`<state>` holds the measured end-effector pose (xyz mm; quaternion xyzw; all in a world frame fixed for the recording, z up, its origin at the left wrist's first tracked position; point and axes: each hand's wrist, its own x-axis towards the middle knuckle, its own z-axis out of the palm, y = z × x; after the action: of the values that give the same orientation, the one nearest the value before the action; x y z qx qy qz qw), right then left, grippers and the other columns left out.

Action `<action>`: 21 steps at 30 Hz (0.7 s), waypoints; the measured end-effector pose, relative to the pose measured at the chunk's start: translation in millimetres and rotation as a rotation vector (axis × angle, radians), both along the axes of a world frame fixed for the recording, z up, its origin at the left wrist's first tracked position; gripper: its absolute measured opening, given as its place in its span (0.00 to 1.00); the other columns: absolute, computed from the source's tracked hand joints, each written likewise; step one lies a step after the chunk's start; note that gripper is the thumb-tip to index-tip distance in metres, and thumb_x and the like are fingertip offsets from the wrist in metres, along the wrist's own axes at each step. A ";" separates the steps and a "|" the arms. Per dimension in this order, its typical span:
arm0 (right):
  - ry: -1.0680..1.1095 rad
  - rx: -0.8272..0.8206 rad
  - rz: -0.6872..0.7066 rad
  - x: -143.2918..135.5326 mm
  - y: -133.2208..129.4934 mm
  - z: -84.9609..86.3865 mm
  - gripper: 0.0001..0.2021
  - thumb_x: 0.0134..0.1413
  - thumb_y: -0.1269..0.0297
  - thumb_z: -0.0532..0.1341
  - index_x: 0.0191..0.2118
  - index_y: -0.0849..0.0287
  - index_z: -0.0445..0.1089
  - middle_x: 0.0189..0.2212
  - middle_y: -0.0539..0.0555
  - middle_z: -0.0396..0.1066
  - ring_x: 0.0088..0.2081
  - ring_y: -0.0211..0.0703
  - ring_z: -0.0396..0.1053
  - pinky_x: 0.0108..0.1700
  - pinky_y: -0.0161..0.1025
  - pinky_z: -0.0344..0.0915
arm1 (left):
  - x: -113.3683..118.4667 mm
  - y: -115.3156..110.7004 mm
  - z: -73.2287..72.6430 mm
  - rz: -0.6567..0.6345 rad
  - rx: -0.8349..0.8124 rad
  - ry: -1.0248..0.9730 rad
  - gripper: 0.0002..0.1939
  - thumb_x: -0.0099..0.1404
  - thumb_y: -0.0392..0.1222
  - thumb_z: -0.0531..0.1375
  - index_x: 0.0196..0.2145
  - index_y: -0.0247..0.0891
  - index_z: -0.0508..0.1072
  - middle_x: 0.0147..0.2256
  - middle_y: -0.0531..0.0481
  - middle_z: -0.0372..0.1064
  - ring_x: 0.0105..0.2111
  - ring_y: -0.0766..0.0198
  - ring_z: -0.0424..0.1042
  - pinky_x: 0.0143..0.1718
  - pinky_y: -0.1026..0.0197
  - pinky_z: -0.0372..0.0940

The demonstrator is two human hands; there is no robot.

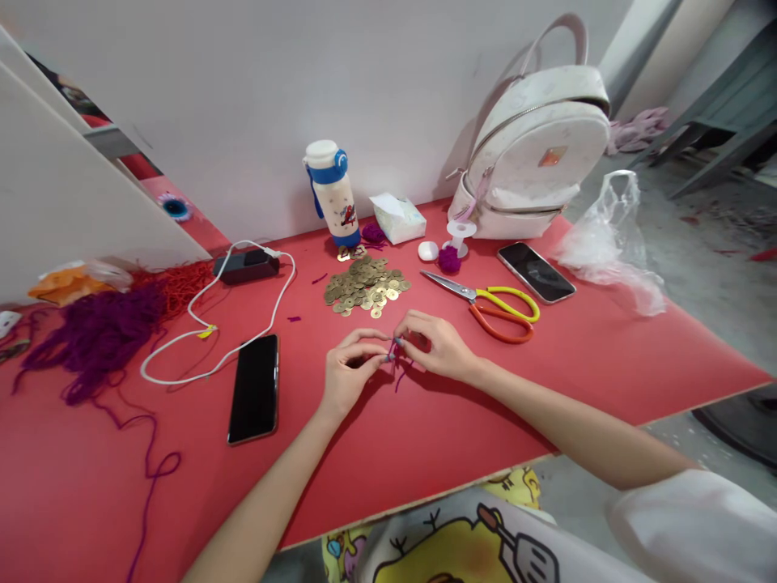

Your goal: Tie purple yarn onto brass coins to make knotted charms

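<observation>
My left hand (353, 366) and my right hand (438, 346) meet over the red table, fingertips almost touching. Both pinch a short piece of purple yarn (398, 379), whose loose ends hang down below the fingers. Whether a coin is threaded on it is hidden by my fingertips. Just beyond the hands lies a heap of brass-coloured coins with holes (367, 283). To the right of my right hand rest scissors (486, 301) with one yellow and one orange handle, blades slightly apart.
Left are a black phone (253, 389), a white cable (182, 379) and a purple yarn tangle (103, 332). Behind stand a bottle (333, 194), a tissue pack (401, 220) and a white backpack (534, 154). Right lie another phone (537, 272) and a plastic bag (613, 243). The table's front edge (425, 504) is close.
</observation>
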<state>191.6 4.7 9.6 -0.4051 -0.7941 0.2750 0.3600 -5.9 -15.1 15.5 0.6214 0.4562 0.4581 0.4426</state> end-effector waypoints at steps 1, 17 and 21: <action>-0.007 0.003 0.012 -0.1 -0.1 -0.7 0.03 0.57 0.70 0.58 0.35 0.58 0.70 0.31 0.51 0.68 0.28 0.36 0.62 0.31 0.33 0.57 | 0.4 -1.0 0.1 -0.034 -0.037 -0.044 0.07 0.57 0.42 0.67 0.25 0.38 0.80 0.40 0.42 0.77 0.28 0.64 0.72 0.25 0.63 0.66; 0.135 0.034 0.008 -9.9 -11.5 1.3 0.09 0.60 0.71 0.57 0.44 0.57 0.72 0.35 0.52 0.67 0.28 0.35 0.65 0.32 0.34 0.64 | 3.1 1.1 -9.0 0.343 -0.103 -0.177 0.08 0.54 0.45 0.69 0.28 0.37 0.80 0.29 0.48 0.77 0.31 0.62 0.74 0.33 0.63 0.68; 0.048 0.060 0.069 -17.2 -22.0 -3.3 0.13 0.63 0.66 0.58 0.52 0.55 0.71 0.39 0.55 0.71 0.33 0.37 0.69 0.37 0.35 0.68 | 1.8 -0.1 -11.6 0.339 -0.083 -0.183 0.06 0.55 0.43 0.68 0.29 0.37 0.80 0.30 0.48 0.77 0.33 0.62 0.74 0.37 0.62 0.69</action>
<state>174.5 -17.4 6.3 -0.3597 -0.8068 0.2730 0.3810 -4.1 -15.2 3.9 0.4727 0.5308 0.5614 0.4238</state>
